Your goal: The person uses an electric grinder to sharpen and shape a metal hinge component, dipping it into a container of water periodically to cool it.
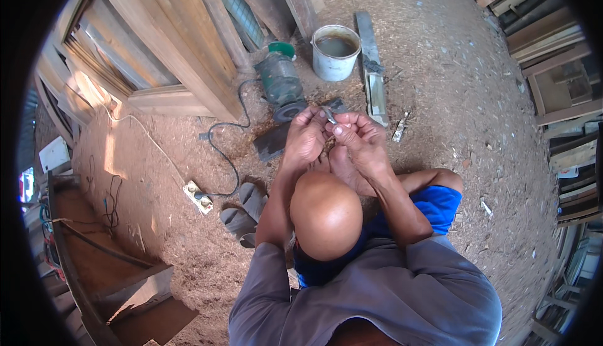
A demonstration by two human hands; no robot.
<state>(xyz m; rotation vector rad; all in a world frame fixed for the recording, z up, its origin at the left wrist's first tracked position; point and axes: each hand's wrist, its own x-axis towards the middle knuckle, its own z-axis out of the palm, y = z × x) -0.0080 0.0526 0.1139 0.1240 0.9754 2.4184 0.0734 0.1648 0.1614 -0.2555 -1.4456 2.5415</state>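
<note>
Left hand: the left hand [306, 137] is raised in front of the person, fingers [309, 118] curled narrow and pinched on one end of a small grey metal piece [330, 115].
Right hand: the right hand [361, 140] meets it from the other side, thumb and fingertips closed on the same piece, so both hands hold it between them.
Metal piece: thin, short and grey, held up above the floor, just over the person's bare knee [326, 214]; its exact kind is too small to tell.
Person: seated low, blue shorts [440, 204], grey shirt sleeves, both forearms reaching forward.
Floor: sawdust-covered floor [452, 82] all around.
Near the hands: a green electric motor tool [279, 82] lies just beyond them, its black cord [223, 151] running to a white socket strip [198, 196].
Further off: a white bucket [335, 52] of murky liquid beside a long grey metal bar [370, 63].
Left side: stacked wooden frames [151, 44] lean together; a pair of grey sandals [245, 211] sits by the person's left elbow.
</note>
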